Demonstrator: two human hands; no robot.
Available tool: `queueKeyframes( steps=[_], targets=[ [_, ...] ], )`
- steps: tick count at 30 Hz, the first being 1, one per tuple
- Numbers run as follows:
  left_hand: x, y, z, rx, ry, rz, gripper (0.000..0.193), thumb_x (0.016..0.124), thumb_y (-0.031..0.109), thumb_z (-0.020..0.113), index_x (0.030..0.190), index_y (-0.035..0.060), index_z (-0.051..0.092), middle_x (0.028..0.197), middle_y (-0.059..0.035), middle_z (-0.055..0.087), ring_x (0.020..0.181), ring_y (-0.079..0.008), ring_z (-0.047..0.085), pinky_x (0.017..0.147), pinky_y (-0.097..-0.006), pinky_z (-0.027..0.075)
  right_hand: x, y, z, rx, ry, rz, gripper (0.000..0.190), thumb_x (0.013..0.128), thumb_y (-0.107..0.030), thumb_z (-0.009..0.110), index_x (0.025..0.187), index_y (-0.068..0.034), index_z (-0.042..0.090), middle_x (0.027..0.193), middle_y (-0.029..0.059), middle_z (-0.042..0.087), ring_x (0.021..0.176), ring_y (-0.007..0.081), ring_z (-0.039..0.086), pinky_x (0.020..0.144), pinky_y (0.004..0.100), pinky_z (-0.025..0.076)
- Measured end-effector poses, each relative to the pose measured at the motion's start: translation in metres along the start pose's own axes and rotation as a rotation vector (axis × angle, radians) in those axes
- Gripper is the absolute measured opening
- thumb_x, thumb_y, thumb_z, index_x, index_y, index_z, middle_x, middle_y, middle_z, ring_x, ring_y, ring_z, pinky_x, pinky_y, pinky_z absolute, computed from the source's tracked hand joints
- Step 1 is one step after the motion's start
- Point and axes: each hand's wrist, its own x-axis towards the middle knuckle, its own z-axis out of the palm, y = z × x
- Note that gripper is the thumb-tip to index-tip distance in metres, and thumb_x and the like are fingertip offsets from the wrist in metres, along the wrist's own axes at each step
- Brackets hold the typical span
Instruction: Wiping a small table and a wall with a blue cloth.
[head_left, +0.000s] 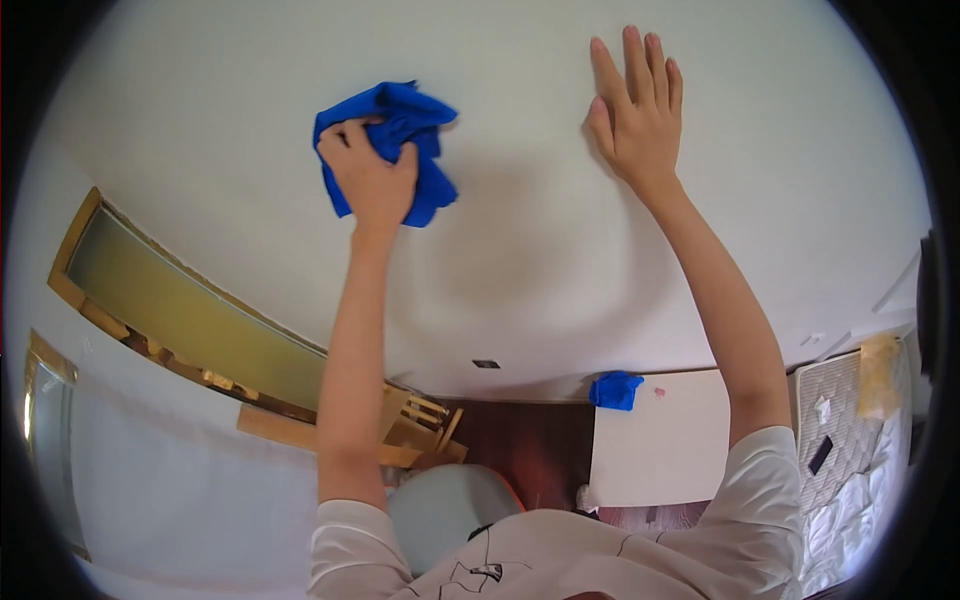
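Note:
My left hand is closed around a crumpled blue cloth and presses it against the white wall, at the upper left of the view. To the right, my right hand rests on the same wall with its palm towards it and its fingers spread; it holds nothing. Shadows of the head and arms fall on the wall between and below both hands. A second blue cloth lies on a corner of a white table, far below my right hand.
A wood-framed door stands at the left, with wooden furniture near it. A grey rounded seat is close below me. At the right, a mattress bears a dark phone-like object. A wall socket sits low on the wall.

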Motion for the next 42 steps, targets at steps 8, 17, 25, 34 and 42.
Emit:
queueKeyframes(
  steps=[8,17,25,34,42],
  targets=[
    [-0.042,0.101,0.049,-0.094,-0.146,0.130,0.045,0.058,0.014,0.077,0.098,0.0045,0.058,0.099,-0.0181,0.048,0.095,-0.0362,0.044,0.083,-0.0449,0.038,-0.003,0.011,0.002,-0.010,-0.001,0.014,0.057,0.082,-0.001,0.049,0.135,-0.021,0.052,0.145,0.0100,0.042,0.133,0.0300,0.039,0.109,0.0464,0.028],
    [-0.147,0.105,0.064,-0.311,-0.657,0.345,0.051,0.066,0.013,0.076,0.114,0.0097,0.059,0.104,-0.0108,0.050,0.098,-0.0303,0.047,0.085,-0.0413,0.040,-0.002,0.002,0.005,-0.095,-0.041,0.089,0.052,0.089,-0.010,0.047,0.139,-0.020,0.047,0.149,0.0123,0.036,0.137,0.0331,0.032,0.111,0.0497,0.022],
    [-0.200,-0.007,0.034,-0.292,-0.571,0.203,0.042,0.069,0.012,0.071,0.109,0.0102,0.061,0.105,-0.0117,0.051,0.099,-0.0309,0.048,0.086,-0.0406,0.043,0.006,-0.055,0.042,-0.133,0.037,0.334,0.053,0.097,-0.030,0.039,0.145,-0.009,0.035,0.150,0.0312,0.018,0.139,0.0478,0.015,0.112,0.0558,0.012],
    [-0.160,-0.164,-0.029,-0.169,-0.054,-0.185,0.044,0.071,0.008,0.072,0.111,-0.0002,0.055,0.104,-0.0182,0.045,0.097,-0.0346,0.044,0.085,-0.0434,0.040,-0.003,-0.065,0.052,-0.272,0.150,0.417,0.056,0.096,-0.035,0.037,0.148,-0.014,0.031,0.152,0.0252,0.020,0.142,0.0395,0.015,0.114,0.0515,0.010],
    [-0.076,-0.116,-0.006,-0.295,0.189,-0.048,0.039,0.070,0.010,0.073,0.108,0.0074,0.063,0.105,-0.0152,0.048,0.096,-0.0320,0.045,0.081,-0.0406,0.041,-0.008,-0.056,0.045,-0.217,0.197,0.387,0.053,0.092,-0.024,0.040,0.144,-0.015,0.039,0.150,0.0236,0.027,0.140,0.0386,0.022,0.114,0.0503,0.014]
  ],
)
